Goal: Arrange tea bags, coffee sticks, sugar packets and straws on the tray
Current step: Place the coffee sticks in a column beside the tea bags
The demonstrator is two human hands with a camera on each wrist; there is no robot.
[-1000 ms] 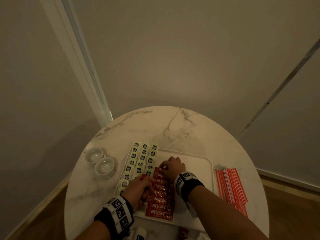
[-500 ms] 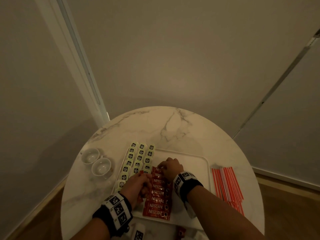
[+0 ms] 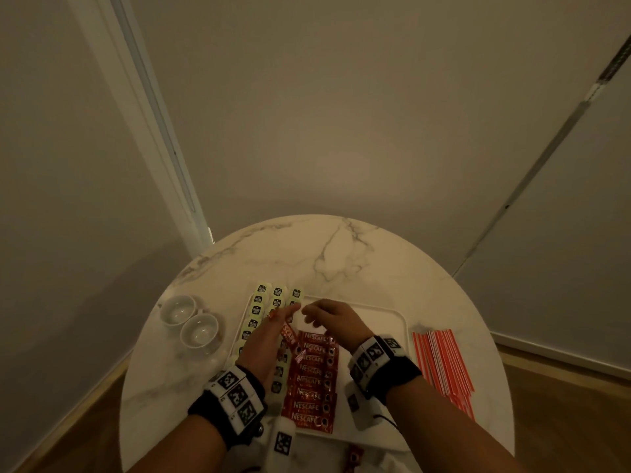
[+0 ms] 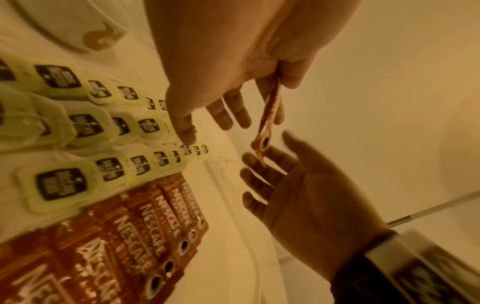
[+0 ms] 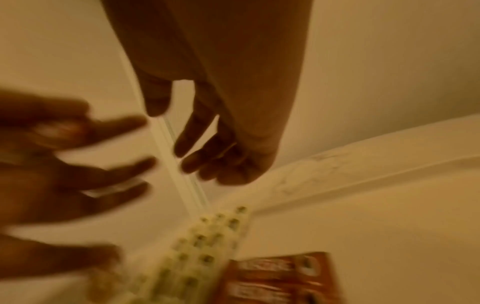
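A white tray (image 3: 392, 322) lies on the round marble table (image 3: 341, 254). Pale green tea bags (image 3: 276, 295) fill its left side in rows, also seen in the left wrist view (image 4: 59, 181). A column of red coffee sticks (image 3: 314, 380) lies beside them. My left hand (image 3: 269, 336) is raised over the tea bags and pinches one red coffee stick (image 4: 270, 109) that hangs down. My right hand (image 4: 298, 181) is open with spread fingers, its fingertips at the stick's lower end. Red and white straws (image 3: 444, 363) lie on the table right of the tray.
Two white cups (image 3: 199, 331) stand on the table left of the tray. One more red stick (image 3: 353, 454) lies at the table's near edge. Walls close in behind the table. The right wrist view is blurred.
Both hands have lifted off the coffee stick column. My left hand has reached forward holding one stick, and my right hand has opened beside it.
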